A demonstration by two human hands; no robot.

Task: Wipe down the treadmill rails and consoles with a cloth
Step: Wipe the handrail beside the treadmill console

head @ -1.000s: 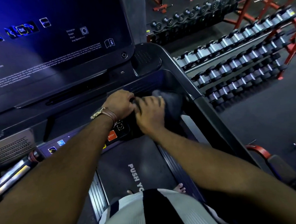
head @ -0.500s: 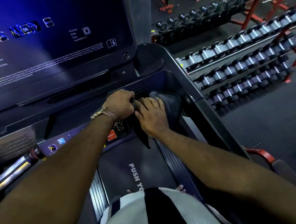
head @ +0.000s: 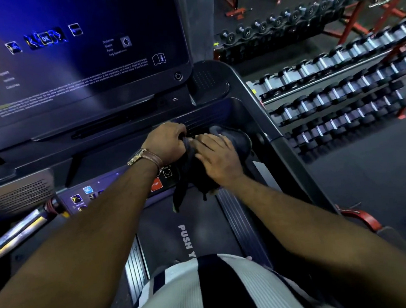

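- console screen [head: 61,55] is running off the top and left edges; its fine print is blurring beyond reading;
- cloth [head: 235,138] is lying partly hidden under the right hand [head: 219,159]; fingertips of the left hand [head: 168,142] are curling out of sight;
- belt lettering [head: 187,238] is disappearing behind the shirt [head: 211,291]

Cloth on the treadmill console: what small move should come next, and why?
Probably gather the cloth into a pad. The left hand grips one end, the right hand presses the bunched part into the right corner of the console, and loose tails dangle over the belt.
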